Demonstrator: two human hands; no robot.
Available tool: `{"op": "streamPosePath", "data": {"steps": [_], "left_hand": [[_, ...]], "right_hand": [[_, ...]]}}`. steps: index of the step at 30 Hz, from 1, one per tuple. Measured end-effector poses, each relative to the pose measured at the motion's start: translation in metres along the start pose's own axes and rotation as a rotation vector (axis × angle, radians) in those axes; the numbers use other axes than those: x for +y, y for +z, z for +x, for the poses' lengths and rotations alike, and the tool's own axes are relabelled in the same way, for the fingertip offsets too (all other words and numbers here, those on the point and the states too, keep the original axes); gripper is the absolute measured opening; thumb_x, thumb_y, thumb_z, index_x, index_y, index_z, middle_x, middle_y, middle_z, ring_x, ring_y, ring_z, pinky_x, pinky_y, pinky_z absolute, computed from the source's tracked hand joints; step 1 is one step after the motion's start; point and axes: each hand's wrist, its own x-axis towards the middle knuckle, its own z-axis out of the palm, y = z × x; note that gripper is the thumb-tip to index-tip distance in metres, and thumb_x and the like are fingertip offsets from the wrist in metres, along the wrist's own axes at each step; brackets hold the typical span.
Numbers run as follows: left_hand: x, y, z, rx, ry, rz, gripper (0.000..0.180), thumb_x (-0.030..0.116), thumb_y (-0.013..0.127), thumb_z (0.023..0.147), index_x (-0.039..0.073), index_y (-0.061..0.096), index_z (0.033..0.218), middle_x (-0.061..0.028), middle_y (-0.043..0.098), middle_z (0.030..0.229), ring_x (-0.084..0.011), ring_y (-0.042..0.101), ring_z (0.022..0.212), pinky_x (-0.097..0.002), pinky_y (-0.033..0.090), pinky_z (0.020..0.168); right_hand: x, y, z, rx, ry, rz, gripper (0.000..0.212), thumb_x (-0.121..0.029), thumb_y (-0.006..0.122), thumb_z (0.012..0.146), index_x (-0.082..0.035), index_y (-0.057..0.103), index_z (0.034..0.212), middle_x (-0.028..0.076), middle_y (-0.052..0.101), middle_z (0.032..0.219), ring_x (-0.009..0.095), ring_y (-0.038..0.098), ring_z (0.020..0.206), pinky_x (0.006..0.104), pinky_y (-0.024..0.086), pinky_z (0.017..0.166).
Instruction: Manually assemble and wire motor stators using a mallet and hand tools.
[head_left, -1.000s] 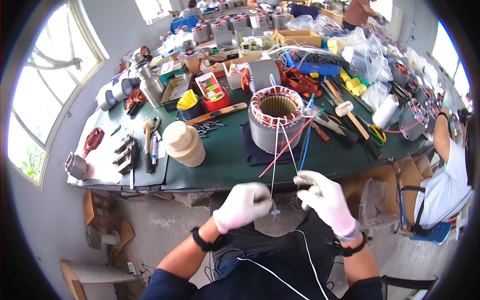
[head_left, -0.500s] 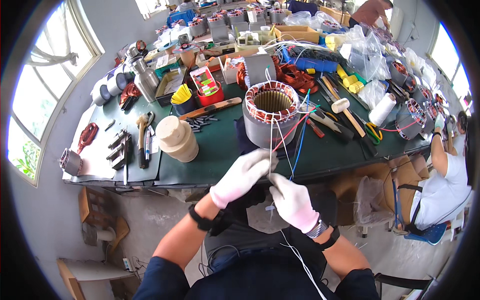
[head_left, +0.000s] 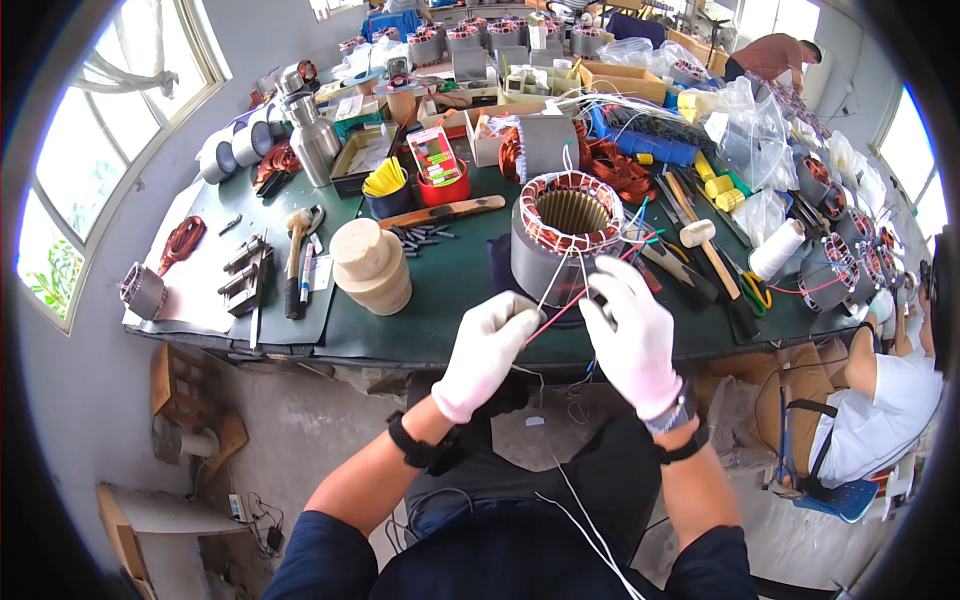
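Observation:
A grey motor stator (head_left: pixel 562 262) stands upright on the bench, copper windings laced with white cord around its top rim. My white-gloved left hand (head_left: pixel 492 350) is closed in front of it, pinching a strand of white cord (head_left: pixel 551 282) that runs down from the rim. To its right, my gloved right hand (head_left: pixel 632 335) is raised close to the stator's front, thumb and fingers closed around the other strand. A red lead wire (head_left: pixel 556 318) slants between the hands. Blue and green wire ends show beyond the right hand, which partly hides them.
A cream stepped cylinder (head_left: pixel 372 275) stands left of the stator, beside a mallet (head_left: pixel 298 250). A white-headed mallet (head_left: pixel 700 233), scissors (head_left: pixel 752 290) and a thread cone (head_left: pixel 777 245) lie right. A person in white (head_left: pixel 870 405) sits at far right; more stators fill the back.
My hands have moved apart and the right hand has risen toward the stator's rim. The red wire now crosses between them. The whole view has shifted slightly.

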Motion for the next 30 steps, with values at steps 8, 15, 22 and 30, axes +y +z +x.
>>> {"op": "streamPosePath", "data": {"steps": [8, 15, 22, 30], "left_hand": [[-0.055, -0.012, -0.037, -0.394, -0.303, -0.049, 0.028, 0.011, 0.061, 0.102, -0.002, 0.066, 0.126, -0.0007, 0.067, 0.091, -0.0057, 0.060, 0.080, -0.0242, 0.051, 0.073], [-0.020, -0.002, 0.031, -0.131, -0.003, -0.276, 0.026, 0.016, 0.066, 0.103, 0.000, 0.060, 0.123, 0.0019, 0.060, 0.094, -0.0057, 0.053, 0.078, -0.0238, 0.045, 0.069], [-0.020, -0.003, -0.049, -0.070, -0.035, -0.005, 0.010, 0.011, 0.063, 0.099, 0.003, 0.070, 0.098, 0.0060, 0.061, 0.082, -0.0008, 0.049, 0.073, -0.0208, 0.040, 0.064], [-0.071, -0.030, -0.059, -0.697, -0.024, 0.431, 0.054, 0.028, 0.078, 0.093, -0.001, 0.062, 0.136, -0.0124, 0.073, 0.116, -0.0184, 0.070, 0.106, -0.0342, 0.055, 0.097]], "right_hand": [[0.009, 0.034, -0.051, -0.057, 0.509, 0.404, 0.052, -0.009, 0.075, 0.093, 0.005, 0.055, 0.138, 0.017, 0.065, 0.128, 0.012, 0.063, 0.066, 0.0264, 0.051, 0.057], [-0.004, 0.008, -0.057, -0.319, 0.931, 0.847, 0.048, -0.016, 0.070, 0.098, 0.005, 0.055, 0.139, 0.012, 0.071, 0.113, 0.007, 0.063, 0.065, 0.0216, 0.052, 0.055], [-0.009, -0.012, -0.086, -0.513, 0.939, 0.787, 0.037, -0.015, 0.065, 0.099, 0.008, 0.062, 0.128, 0.009, 0.073, 0.095, 0.008, 0.064, 0.062, 0.0231, 0.052, 0.056], [0.014, -0.005, -0.093, -0.484, 0.983, 0.927, 0.038, -0.016, 0.063, 0.100, 0.008, 0.061, 0.130, 0.011, 0.073, 0.097, 0.009, 0.064, 0.064, 0.0238, 0.053, 0.057]]}}
